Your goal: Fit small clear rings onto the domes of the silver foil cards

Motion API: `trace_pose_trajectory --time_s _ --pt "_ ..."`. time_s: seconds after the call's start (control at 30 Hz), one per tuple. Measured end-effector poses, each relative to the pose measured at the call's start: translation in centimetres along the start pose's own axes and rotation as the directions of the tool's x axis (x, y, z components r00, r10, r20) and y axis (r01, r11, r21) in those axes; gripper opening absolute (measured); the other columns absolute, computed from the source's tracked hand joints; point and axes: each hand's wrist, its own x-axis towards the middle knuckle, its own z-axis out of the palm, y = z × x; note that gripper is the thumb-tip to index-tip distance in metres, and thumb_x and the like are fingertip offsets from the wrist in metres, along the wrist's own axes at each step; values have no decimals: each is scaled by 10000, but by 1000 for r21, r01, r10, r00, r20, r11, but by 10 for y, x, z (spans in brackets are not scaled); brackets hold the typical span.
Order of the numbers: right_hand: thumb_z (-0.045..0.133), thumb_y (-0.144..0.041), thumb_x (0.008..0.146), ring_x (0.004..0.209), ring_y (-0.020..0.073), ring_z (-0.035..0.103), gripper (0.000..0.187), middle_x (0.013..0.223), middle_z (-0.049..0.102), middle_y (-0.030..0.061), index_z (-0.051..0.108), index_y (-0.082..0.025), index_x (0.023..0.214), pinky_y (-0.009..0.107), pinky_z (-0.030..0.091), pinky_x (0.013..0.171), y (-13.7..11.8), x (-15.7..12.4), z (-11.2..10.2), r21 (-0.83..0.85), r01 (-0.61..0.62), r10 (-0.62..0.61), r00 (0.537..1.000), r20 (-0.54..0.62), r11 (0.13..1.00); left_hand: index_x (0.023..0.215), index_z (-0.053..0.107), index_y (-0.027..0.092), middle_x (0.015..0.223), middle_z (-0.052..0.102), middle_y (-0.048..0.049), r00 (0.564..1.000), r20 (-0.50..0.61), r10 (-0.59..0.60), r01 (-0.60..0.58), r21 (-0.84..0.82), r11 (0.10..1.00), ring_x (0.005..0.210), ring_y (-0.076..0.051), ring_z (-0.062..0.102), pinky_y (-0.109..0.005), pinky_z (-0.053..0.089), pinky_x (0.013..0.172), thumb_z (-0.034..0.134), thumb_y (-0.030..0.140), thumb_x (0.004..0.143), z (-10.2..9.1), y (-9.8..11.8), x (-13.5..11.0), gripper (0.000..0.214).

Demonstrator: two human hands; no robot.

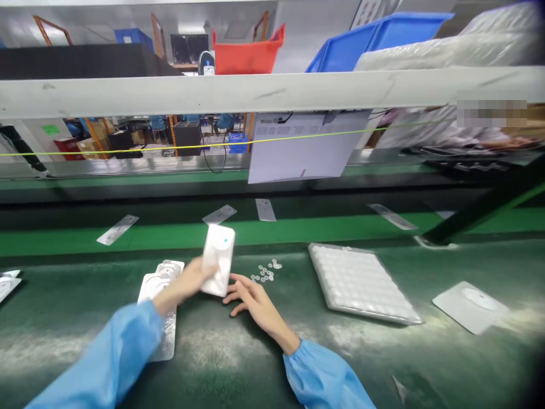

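My left hand (pixel 187 282) grips a white rectangular plastic piece (pixel 218 258) and holds it tilted up above the dark green bench. A small blue mark shows near the top of that piece. My right hand (pixel 249 298) rests on the bench just below and to the right of the piece, fingers spread and holding nothing. Under my left forearm lies a stack of similar white flat pieces (pixel 158 284). Several tiny clear rings (pixel 267 271) lie scattered just right of my hands.
A white dimpled tray (pixel 361 284) lies to the right, with a flat white sheet (pixel 470 305) beyond it. Flat white pieces (pixel 118 229) lie along the green conveyor belt (pixel 298 230) behind. A grey beam (pixel 272 91) carries red and blue bins overhead.
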Motion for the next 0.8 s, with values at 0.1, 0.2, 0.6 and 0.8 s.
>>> trace_pose_trajectory --time_s 0.1,0.2,0.6,0.8 --pt "612 -718 862 483 140 596 596 659 657 4 683 -159 1053 240 506 443 -1 -18 7 -80 -27 38 989 142 996 1172 692 127 1044 770 -111 991 129 39 7 -341 940 969 -251 714 -342 551 833 700 449 869 39 -24 -48 441" --pt "598 -673 901 427 110 540 513 579 613 -25 650 -163 887 208 438 422 1 -35 7 -194 -75 131 945 299 978 1263 629 171 1089 757 -83 1000 -12 20 -24 -588 809 1037 -227 698 -329 520 922 800 365 789 52 -37 -62 540" --pt "570 -555 971 478 119 577 412 594 608 -19 576 -193 776 214 465 475 -1 -44 2 -322 -32 147 929 339 946 1036 705 111 913 779 -118 988 -12 -155 92 -757 647 861 -251 740 -291 551 725 849 309 688 64 -46 -64 426" --pt "545 -346 1020 601 147 614 200 766 660 33 679 -202 984 256 506 541 -2 -45 -4 -551 327 -461 879 -120 767 1151 692 153 923 783 -79 993 -38 -116 65 -637 768 829 -215 728 -287 535 749 767 301 787 69 -48 -68 399"
